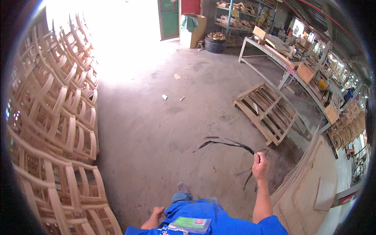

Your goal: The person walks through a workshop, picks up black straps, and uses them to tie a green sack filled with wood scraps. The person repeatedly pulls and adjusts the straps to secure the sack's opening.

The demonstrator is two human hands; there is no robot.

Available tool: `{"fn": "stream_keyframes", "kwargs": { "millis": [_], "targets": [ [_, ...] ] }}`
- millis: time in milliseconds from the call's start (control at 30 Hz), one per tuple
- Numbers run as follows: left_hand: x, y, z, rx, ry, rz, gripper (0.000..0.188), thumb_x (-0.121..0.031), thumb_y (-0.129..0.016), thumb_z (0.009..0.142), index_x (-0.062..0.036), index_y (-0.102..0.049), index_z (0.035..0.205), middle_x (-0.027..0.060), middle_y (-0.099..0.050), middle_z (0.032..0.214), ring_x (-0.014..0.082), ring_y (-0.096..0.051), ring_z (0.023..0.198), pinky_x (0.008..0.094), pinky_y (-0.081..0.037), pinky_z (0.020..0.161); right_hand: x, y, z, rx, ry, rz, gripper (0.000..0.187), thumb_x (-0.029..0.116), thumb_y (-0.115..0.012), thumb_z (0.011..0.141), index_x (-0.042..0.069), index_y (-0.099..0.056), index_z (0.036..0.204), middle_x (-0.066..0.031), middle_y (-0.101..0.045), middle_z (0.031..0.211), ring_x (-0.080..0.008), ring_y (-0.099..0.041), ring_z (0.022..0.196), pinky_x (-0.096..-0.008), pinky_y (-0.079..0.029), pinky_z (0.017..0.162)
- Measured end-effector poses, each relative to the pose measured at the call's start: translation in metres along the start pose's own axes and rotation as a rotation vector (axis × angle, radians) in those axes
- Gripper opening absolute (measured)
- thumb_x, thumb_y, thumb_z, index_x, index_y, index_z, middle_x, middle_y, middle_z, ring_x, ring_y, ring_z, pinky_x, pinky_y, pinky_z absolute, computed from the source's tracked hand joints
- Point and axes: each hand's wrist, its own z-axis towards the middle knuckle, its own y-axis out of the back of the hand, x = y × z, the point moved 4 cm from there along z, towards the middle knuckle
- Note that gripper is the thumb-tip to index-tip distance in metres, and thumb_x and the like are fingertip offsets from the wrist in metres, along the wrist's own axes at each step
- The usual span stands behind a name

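My right hand (260, 166) is raised in front of me on the right, its fingers wrapped round a bundle of thin, flexible black strips (231, 141). One part of the strips arcs out to the left from the top of the fist, and a loose end dangles below it. Low beside my body, my left hand (158, 212) hangs with its fingers curled in, and nothing shows in it. A badge holder (191, 223) lies against my blue shirt.
Stacked wooden chair frames (58, 117) line the left side. A wooden pallet (268, 111) leans by a long workbench (282, 64) on the right, with plywood sheets (309, 184) nearer me. Wood scraps (164, 97) lie on the concrete floor. A black tub (214, 45) stands far back.
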Motion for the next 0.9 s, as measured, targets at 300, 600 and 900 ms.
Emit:
{"fn": "stream_keyframes", "kwargs": {
  "millis": [300,600,900],
  "targets": [
    [-0.525,0.002,0.101,-0.392,-0.765,0.498,0.034,-0.031,-0.064,0.092,-0.0023,-0.074,0.105,0.0108,-0.074,0.081,0.0204,-0.071,0.069,0.0359,-0.057,0.067,-0.122,-0.173,0.145,-0.078,-0.565,-0.160,0.019,0.017,-0.060,0.100,-0.001,-0.060,0.094,-0.0166,-0.064,0.086,-0.0289,-0.058,0.078,-0.0412,-0.049,0.075],
    [-0.784,-0.073,0.186,-0.064,-0.301,0.219,0.028,-0.028,-0.067,0.089,-0.0037,-0.074,0.099,0.0067,-0.070,0.074,0.0181,-0.064,0.057,0.0340,-0.053,0.053,-0.180,-0.402,0.505,-0.005,-0.489,-0.116,0.021,0.022,-0.063,0.098,0.001,-0.064,0.097,-0.0201,-0.069,0.088,-0.0371,-0.068,0.083,-0.0444,-0.052,0.074],
    [-0.989,-0.093,0.333,-0.099,-0.079,0.737,0.052,-0.050,-0.070,0.081,-0.0054,-0.077,0.106,0.0183,-0.075,0.106,0.0329,-0.073,0.099,0.0428,-0.055,0.092,-0.207,-0.641,0.876,-0.045,-0.227,0.006,0.021,0.021,-0.063,0.097,0.000,-0.062,0.091,-0.0163,-0.065,0.078,-0.0323,-0.063,0.073,-0.0423,-0.049,0.069]
  ]
}}
